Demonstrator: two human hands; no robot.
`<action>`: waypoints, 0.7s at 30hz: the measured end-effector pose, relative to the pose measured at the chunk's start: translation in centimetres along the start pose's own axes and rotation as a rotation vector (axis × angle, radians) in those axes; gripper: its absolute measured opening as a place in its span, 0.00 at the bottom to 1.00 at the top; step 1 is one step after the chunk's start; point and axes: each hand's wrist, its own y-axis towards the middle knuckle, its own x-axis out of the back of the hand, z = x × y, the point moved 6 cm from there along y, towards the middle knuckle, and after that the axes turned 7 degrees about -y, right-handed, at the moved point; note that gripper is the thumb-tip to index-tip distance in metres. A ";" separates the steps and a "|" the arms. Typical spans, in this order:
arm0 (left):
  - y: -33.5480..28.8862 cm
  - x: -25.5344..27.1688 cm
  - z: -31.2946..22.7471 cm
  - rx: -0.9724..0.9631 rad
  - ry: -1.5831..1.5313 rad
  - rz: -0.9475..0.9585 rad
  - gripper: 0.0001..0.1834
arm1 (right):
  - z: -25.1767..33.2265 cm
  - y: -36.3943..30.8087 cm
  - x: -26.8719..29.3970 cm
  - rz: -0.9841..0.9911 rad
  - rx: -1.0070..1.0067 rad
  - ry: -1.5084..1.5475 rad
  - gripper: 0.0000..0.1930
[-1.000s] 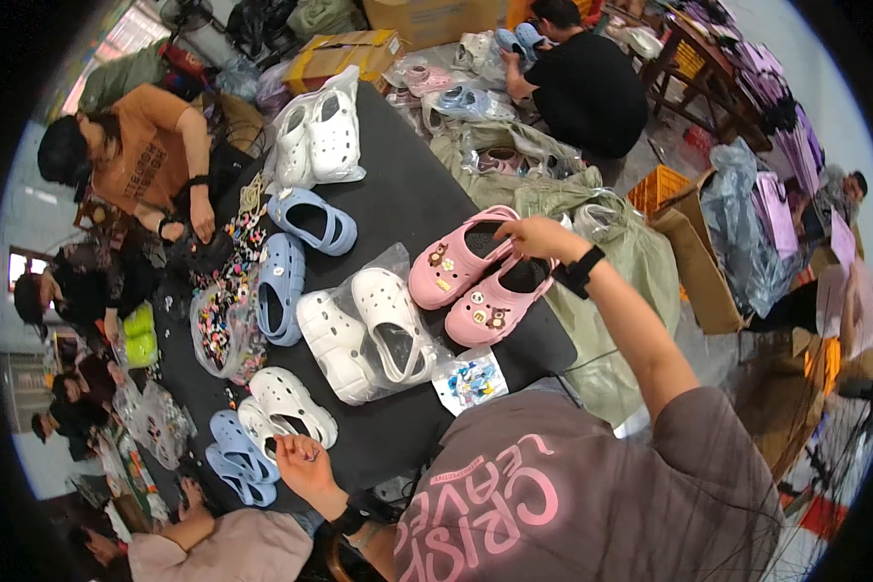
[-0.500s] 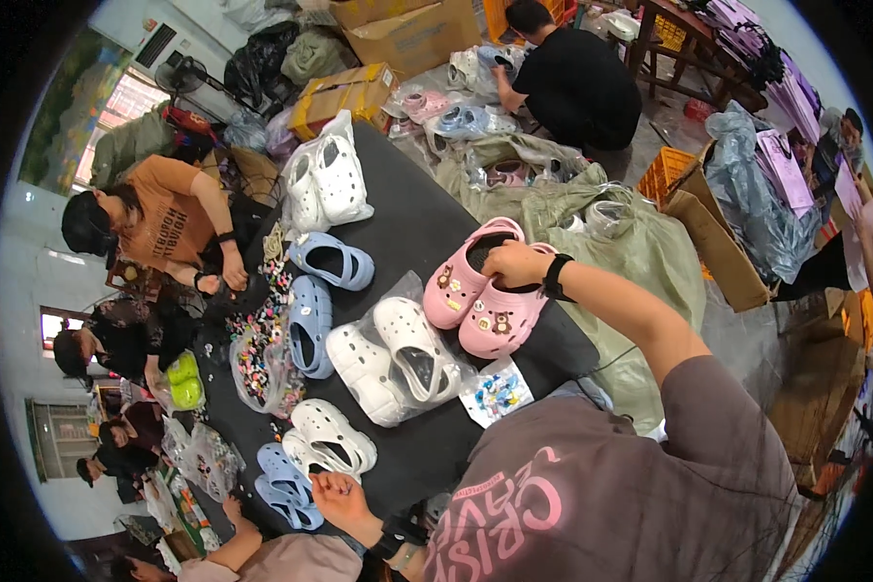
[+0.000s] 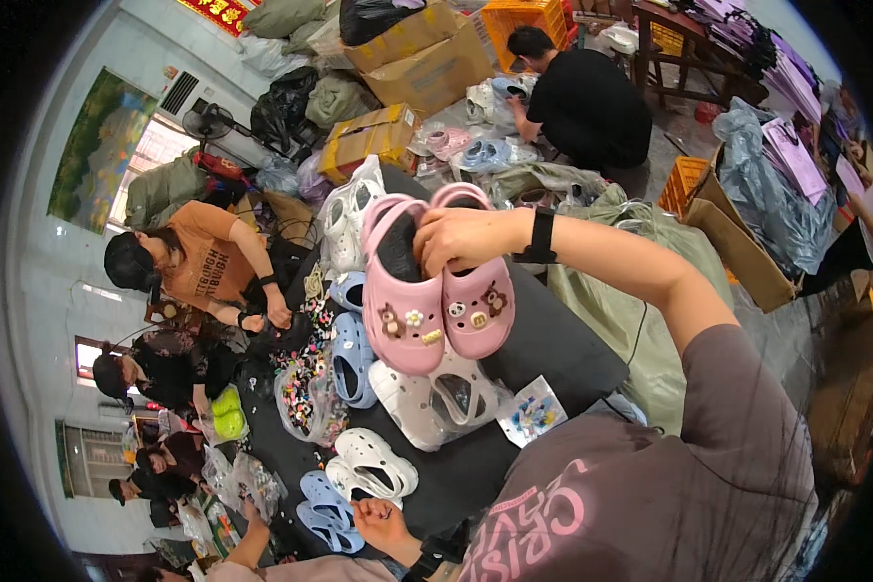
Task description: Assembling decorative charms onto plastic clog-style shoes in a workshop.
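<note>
A pair of pink clogs point(image 3: 404, 325) with bear and flower charms on the toes is lifted over the black table. My right hand point(image 3: 470, 238) grips both by their inner sides, fingers reaching into the openings. Low in the view, my left hand point(image 3: 383, 527) has its fingers curled in; what they hold, if anything, is too small to make out. Close by it lie blue strappy clogs point(image 3: 328, 509) and a pair of white clogs point(image 3: 373, 466). Bagged white clogs point(image 3: 422, 412) sit partly hidden below the pink pair. A card with small blue charms point(image 3: 533, 412) lies beside them.
Plastic bags of colourful charms point(image 3: 310, 403) and blue clogs point(image 3: 353, 359) line the table's left side. A person in orange point(image 3: 213, 252) works across it. Another crouches in black point(image 3: 592, 107) beyond green sacking point(image 3: 640, 310). An open cardboard box point(image 3: 747, 242) stands at right.
My right hand has raised the pink clogs off the table's right side and moved them left, over the bagged white clogs. The whole view has shifted; my left hand stays low, fingers curled.
</note>
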 end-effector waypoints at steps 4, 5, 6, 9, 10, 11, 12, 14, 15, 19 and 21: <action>-0.2 0.5 -1.0 0.002 0.005 0.066 0.06 | 1.5 4.1 1.0 -0.005 0.110 -0.072 0.08; -0.4 0.7 -1.2 0.009 0.003 0.083 0.05 | 1.9 4.7 1.1 -0.011 0.157 -0.063 0.07; -0.6 1.0 -1.5 -0.005 -0.005 0.078 0.05 | 2.3 5.3 1.2 -0.010 0.172 -0.056 0.07; -1.8 1.0 -1.8 -0.040 -0.050 0.024 0.04 | 2.9 6.2 0.5 0.060 0.171 -0.084 0.06; -1.9 1.1 -1.9 -0.051 -0.056 0.017 0.04 | 2.7 6.2 0.1 0.094 0.155 -0.056 0.06; -1.9 1.3 -2.0 -0.053 -0.048 0.022 0.04 | 2.6 6.0 -0.4 0.129 0.138 -0.027 0.07; -2.3 1.8 -2.4 -0.070 -0.049 0.023 0.04 | 2.9 6.4 -0.8 0.134 0.167 -0.013 0.07; -2.6 2.8 -2.8 -0.103 -0.077 -0.005 0.05 | 3.0 6.8 -1.0 0.146 0.141 -0.019 0.07; -2.5 3.2 -2.7 -0.094 -0.092 -0.055 0.05 | 3.0 6.7 -0.9 0.161 0.133 -0.013 0.08; -1.8 8.0 -2.2 0.004 -0.336 -0.254 0.06 | 3.4 7.1 -0.9 0.133 0.156 0.022 0.09; -1.4 7.4 -0.2 0.067 -0.465 -0.323 0.08 | 3.4 7.0 -1.2 0.130 0.133 0.048 0.09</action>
